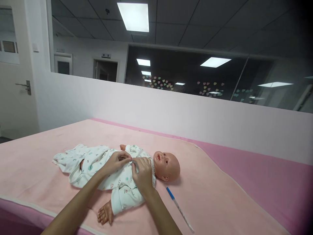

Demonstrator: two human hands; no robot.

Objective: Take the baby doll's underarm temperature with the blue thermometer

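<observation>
A baby doll (168,167) lies on its back, its head to the right, wearing a white printed baby outfit (122,178). My left hand (119,160) rests over the doll's chest with thumb and fingers pinched together at the front of the outfit. Right beside it, my right hand (143,171) is closed at the same spot, fingertips almost touching the left ones. Something small and white shows between the fingertips; whether it is a tie or a fastener I cannot tell. The doll's hand (105,212) sticks out of the near sleeve.
A blue-capped pen (179,209) lies right of my right forearm. Under the doll spreads a peach mat (220,202) over a pink cover (234,160). Behind rises a white half wall (171,111) with windows above. A door (17,88) stands at the left.
</observation>
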